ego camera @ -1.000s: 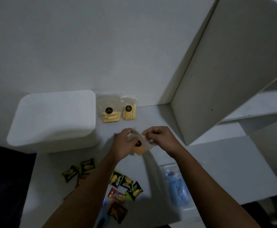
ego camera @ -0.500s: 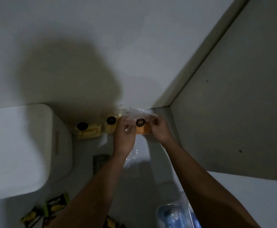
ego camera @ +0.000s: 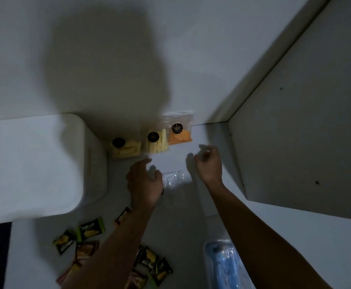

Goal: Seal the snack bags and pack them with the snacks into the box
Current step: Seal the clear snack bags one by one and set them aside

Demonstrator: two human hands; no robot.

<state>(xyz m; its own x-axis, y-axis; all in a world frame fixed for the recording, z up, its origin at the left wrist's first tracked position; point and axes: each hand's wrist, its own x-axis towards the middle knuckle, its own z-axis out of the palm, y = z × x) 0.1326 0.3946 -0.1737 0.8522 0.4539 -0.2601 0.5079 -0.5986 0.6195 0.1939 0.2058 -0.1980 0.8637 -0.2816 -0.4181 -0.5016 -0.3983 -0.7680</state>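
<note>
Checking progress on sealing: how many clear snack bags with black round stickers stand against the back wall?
3. One with pale sticks beside the white box, a second pale one in the middle, and the orange snack bag rightmost. None appears hidden.

There is only one view, from a camera worn on the person's head. It looks forward and steeply down on a white table [ego camera: 183, 230] that stands against a wall. The lens is wide, so the straight edges of the cabinet panel [ego camera: 299, 132] at the right lean strongly. Both forearms enter from the bottom edge; the left hand [ego camera: 144, 182] and the right hand [ego camera: 209, 163] lie near the middle of the frame. The far end of the table, with three snack bags [ego camera: 179, 130] against the wall, is just above the middle. The white box [ego camera: 35, 163] fills the left side. The scene is dim. No second view exists, so nothing is shared.
</note>
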